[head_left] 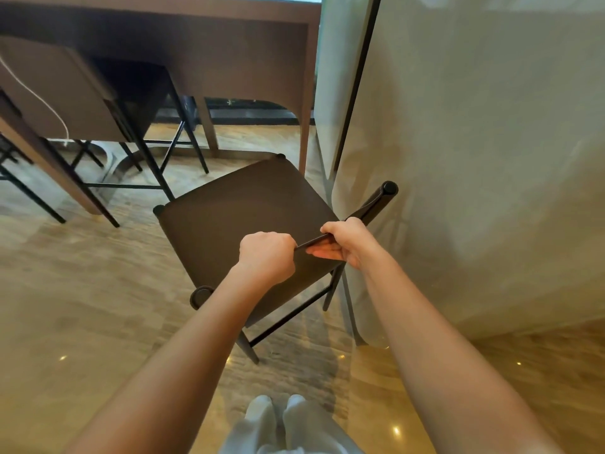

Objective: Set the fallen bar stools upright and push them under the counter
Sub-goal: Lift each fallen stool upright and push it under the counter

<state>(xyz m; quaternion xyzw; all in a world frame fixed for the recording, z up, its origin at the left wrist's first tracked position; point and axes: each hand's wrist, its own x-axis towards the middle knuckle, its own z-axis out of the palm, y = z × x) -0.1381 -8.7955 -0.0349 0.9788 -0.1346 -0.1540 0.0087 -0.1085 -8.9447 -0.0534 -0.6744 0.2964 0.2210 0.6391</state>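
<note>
The left hand (266,253) and right hand (343,239) grip the upright stool (242,217) by its back, not yet pushed under the far worktop (196,44).

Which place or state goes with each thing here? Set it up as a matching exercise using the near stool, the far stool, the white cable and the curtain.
Things:
1. near stool
2. far stool
3. white cable
4. curtain

Places or states:
A. hangs on the right
B. upright, held at its back rail by the left grip and right grip
C. runs down at the far left
D. stands at the counter, upper left

Pairs: 1-B, 2-D, 3-C, 4-A
</note>
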